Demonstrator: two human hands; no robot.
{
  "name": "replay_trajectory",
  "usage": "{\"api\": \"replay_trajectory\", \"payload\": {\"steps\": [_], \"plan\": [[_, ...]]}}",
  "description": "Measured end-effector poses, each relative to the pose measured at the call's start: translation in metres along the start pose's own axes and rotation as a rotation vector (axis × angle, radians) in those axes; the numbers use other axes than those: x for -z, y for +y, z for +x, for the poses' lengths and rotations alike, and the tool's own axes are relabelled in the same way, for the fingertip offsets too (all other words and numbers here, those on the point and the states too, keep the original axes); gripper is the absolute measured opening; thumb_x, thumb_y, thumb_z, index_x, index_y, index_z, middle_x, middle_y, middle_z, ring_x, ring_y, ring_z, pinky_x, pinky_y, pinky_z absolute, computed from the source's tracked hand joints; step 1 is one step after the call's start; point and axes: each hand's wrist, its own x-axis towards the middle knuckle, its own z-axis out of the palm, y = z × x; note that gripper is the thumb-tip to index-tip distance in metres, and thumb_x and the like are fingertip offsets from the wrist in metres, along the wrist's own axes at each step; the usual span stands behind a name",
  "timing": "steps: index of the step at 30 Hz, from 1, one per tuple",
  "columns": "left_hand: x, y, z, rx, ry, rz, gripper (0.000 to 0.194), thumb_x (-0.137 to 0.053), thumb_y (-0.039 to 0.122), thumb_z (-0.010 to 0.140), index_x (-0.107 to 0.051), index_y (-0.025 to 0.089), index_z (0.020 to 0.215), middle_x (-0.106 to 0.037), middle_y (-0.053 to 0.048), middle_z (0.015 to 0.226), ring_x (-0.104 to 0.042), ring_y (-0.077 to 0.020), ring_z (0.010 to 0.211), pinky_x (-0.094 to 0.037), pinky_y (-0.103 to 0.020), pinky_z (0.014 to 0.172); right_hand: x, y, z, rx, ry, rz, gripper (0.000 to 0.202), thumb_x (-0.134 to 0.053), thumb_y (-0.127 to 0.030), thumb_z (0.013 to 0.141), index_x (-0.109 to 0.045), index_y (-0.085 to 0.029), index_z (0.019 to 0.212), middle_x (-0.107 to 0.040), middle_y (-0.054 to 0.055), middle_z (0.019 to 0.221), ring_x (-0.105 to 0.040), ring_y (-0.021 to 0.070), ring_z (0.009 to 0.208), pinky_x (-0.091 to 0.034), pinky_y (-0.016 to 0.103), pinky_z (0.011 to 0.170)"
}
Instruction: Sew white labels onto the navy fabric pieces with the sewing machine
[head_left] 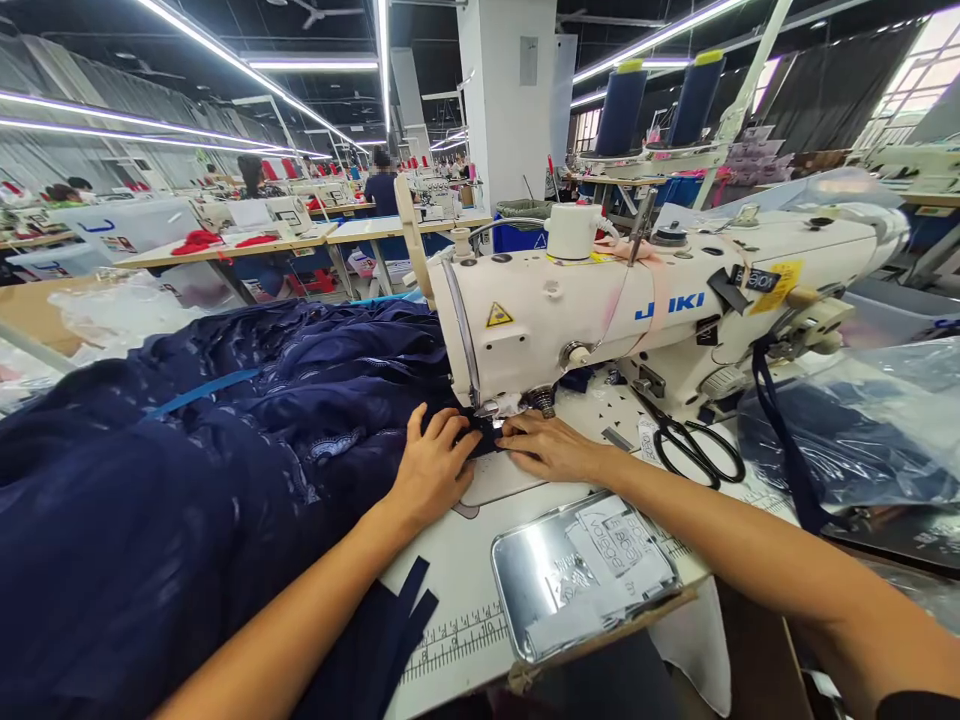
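A heap of navy fabric [225, 480] covers the left side of the table and runs in under the head of a white sewing machine [517, 310]. My left hand [436, 465] lies on the fabric just left of the needle area, fingers spread and pressing down. On the other side, my right hand [551, 447] has its fingers closed on the fabric edge close to the presser foot. The needle itself is hard to make out between the hands. Narrow navy strips [405, 625] hang over the table's front edge.
Black-handled scissors [697, 450] lie right of my right hand. A metal tin with paper labels [585, 570] sits at the front edge. Farther right is a clear plastic bag [862, 430] holding dark fabric. Navy thread cones [621, 110] stand behind; several people work in the background.
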Motion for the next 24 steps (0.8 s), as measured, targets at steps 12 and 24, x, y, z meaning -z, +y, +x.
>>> {"api": "replay_trajectory", "payload": {"steps": [12, 24], "plan": [[-0.018, 0.004, 0.006, -0.222, 0.044, 0.084, 0.016, -0.048, 0.013, 0.081, -0.063, 0.015, 0.078, -0.059, -0.003, 0.068, -0.05, -0.0168, 0.068, -0.037, -0.036, 0.073, -0.003, 0.005, 0.001, 0.008, 0.034, 0.152, 0.025, -0.045, -0.013, 0.078, -0.066, -0.016, 0.092, -0.061, 0.007, 0.092, -0.056, 0.0166, 0.085, -0.046, 0.031, 0.078], [-0.02, -0.006, 0.008, -0.335, -0.092, -0.072, 0.021, -0.042, 0.013, 0.085, -0.062, 0.015, 0.08, -0.059, -0.002, 0.071, -0.049, -0.015, 0.069, -0.039, -0.029, 0.068, -0.002, 0.006, -0.002, 0.046, 0.044, 0.142, 0.023, -0.043, -0.017, 0.084, -0.064, -0.015, 0.091, -0.061, 0.008, 0.092, -0.055, 0.0166, 0.086, -0.046, 0.032, 0.08]]}}
